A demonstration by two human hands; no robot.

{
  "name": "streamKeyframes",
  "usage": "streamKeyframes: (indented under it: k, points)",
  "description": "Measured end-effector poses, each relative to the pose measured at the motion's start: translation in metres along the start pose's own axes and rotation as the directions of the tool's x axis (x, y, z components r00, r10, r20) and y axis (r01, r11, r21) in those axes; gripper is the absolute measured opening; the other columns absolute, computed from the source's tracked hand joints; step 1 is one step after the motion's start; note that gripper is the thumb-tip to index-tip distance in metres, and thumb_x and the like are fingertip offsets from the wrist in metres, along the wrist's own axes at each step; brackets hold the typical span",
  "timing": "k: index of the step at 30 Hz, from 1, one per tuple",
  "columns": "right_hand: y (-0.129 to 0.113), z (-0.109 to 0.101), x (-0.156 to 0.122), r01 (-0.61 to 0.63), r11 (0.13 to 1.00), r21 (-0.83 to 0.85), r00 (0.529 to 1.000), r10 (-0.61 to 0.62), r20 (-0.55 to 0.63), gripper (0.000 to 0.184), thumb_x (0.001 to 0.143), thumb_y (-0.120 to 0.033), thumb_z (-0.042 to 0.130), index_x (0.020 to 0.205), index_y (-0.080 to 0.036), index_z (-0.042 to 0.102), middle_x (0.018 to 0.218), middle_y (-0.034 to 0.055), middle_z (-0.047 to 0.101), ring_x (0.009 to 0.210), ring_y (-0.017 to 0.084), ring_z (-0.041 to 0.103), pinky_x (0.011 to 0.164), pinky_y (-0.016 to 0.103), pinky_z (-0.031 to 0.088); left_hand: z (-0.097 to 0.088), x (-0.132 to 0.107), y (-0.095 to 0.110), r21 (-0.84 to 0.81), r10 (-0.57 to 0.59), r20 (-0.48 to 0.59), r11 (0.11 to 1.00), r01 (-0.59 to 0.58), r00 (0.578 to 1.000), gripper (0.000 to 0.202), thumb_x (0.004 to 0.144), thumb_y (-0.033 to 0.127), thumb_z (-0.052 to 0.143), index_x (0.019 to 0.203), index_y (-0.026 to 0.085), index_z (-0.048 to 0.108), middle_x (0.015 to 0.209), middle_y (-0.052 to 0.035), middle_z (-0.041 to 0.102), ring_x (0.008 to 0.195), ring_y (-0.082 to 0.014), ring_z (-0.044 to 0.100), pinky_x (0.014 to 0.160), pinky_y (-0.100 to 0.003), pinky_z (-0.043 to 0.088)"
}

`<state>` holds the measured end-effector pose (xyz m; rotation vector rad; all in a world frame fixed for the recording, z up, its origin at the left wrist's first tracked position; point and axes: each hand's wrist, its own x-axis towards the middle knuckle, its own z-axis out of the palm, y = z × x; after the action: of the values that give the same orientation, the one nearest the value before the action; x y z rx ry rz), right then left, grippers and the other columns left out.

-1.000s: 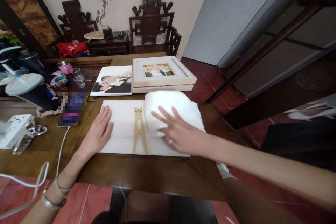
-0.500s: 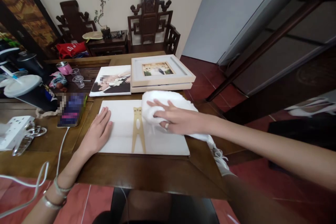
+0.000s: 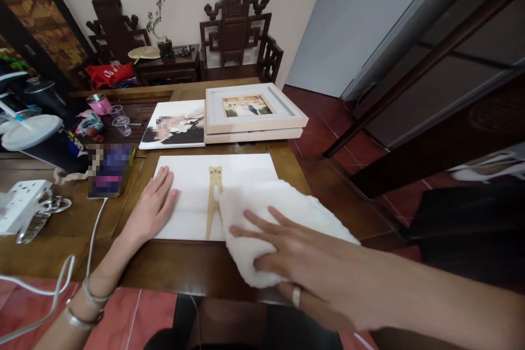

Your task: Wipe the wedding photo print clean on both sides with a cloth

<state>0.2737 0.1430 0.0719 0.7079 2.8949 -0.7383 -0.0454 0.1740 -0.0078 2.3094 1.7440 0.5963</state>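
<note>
A white rectangular panel (image 3: pixel 186 197) lies flat near the front edge of the wooden table, with a tan cat-headed stand piece (image 3: pixel 215 176) at its middle. My left hand (image 3: pixel 152 202) rests on the panel's left edge, fingers stretched out and holding nothing. Under my right hand (image 3: pixel 283 249) is a white fluffy towel (image 3: pixel 299 208), bunched and gripped with the fingers pressed into it. The towel covers the panel's lower right part and hangs past its front edge. One leg of the stand piece is partly hidden by the towel.
Behind the panel are a photo print (image 3: pixel 174 126) and a stack of pale wooden picture frames (image 3: pixel 254 120). On the left stand a lidded black cup (image 3: pixel 49 145), a charging phone (image 3: pixel 110 172), a power strip (image 3: pixel 24 202) and a clear hair clip (image 3: pixel 43 216).
My right hand has moved the towel from the panel's upper middle down toward me, over its lower right corner. My left hand has stayed in place.
</note>
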Motion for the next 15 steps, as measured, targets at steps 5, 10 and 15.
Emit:
streamKeyframes:
  k: [5, 10, 15]
  points:
    - [0.034, -0.031, 0.012, -0.156, 0.980, 0.122, 0.987, 0.150, 0.054, 0.033, 0.090, -0.014, 0.037, 0.109, -0.018, 0.064, 0.121, 0.0128, 0.066, 0.138, 0.032, 0.039, 0.112, 0.057, 0.032, 0.000, 0.000, 0.001, 0.005, -0.004, -0.003, 1.000, 0.004, 1.000, 0.064, 0.099, 0.053, 0.026, 0.143, 0.009, 0.042, 0.156, -0.0189, 0.031, 0.147, -0.0277, 0.024, 0.119, -0.050, 0.021]
    - [0.087, -0.046, 0.054, -0.210, 0.978, 0.008, 0.975, 0.210, -0.067, 0.031, 0.093, -0.023, 0.035, 0.108, -0.015, 0.061, 0.105, 0.0150, 0.068, 0.114, 0.036, 0.058, 0.099, 0.058, 0.041, -0.002, 0.000, 0.000, 0.009, 0.002, 0.005, 1.000, -0.002, 1.000, 0.064, 0.100, 0.051, 0.026, 0.142, 0.008, 0.043, 0.156, -0.0189, 0.031, 0.147, -0.0269, 0.024, 0.119, -0.049, 0.022]
    - [0.080, -0.023, 0.064, -0.130, 0.964, -0.231, 0.988, 0.108, -0.106, 0.037, 0.087, -0.015, 0.045, 0.118, -0.011, 0.063, 0.151, 0.0209, 0.039, 0.144, 0.044, 0.017, 0.107, 0.074, 0.021, -0.003, 0.001, -0.001, 0.021, -0.003, 0.011, 1.000, 0.003, 1.000, 0.064, 0.100, 0.051, 0.026, 0.142, 0.006, 0.043, 0.156, -0.0191, 0.031, 0.146, -0.0272, 0.024, 0.119, -0.049, 0.023]
